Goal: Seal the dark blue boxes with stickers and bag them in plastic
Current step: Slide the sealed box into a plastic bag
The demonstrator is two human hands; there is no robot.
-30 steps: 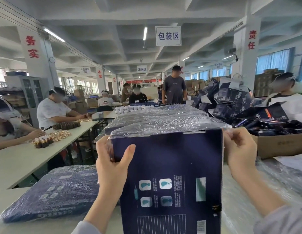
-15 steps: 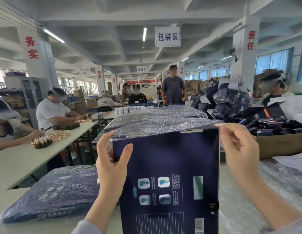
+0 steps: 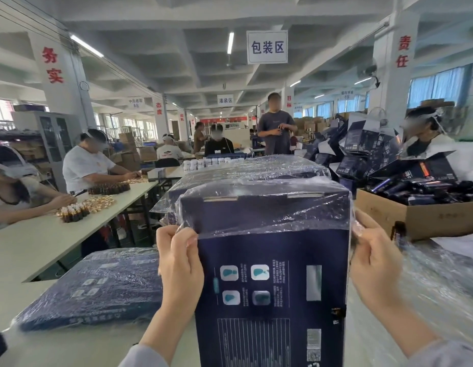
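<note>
A dark blue box (image 3: pixel 272 300) stands upright on the table right in front of me, its printed back facing me. A clear plastic bag (image 3: pixel 267 207) covers its top and reaches a little way down the face. My left hand (image 3: pixel 179 263) pinches the bag's edge at the box's left side. My right hand (image 3: pixel 375 258) pinches the bag's edge at the right side. A bagged dark blue box (image 3: pixel 95 287) lies flat to the left.
More bagged boxes (image 3: pixel 246 170) are stacked behind the upright one. A cardboard carton (image 3: pixel 420 215) of dark items sits at the right, with folded dark boxes (image 3: pixel 362 147) piled beyond. Loose plastic (image 3: pixel 442 282) covers the table at right. Workers sit at a white table (image 3: pixel 44 234) on the left.
The bag has come down over the top of the box. Both hands moved lower along the box's sides, now pinching the bag's lower edge.
</note>
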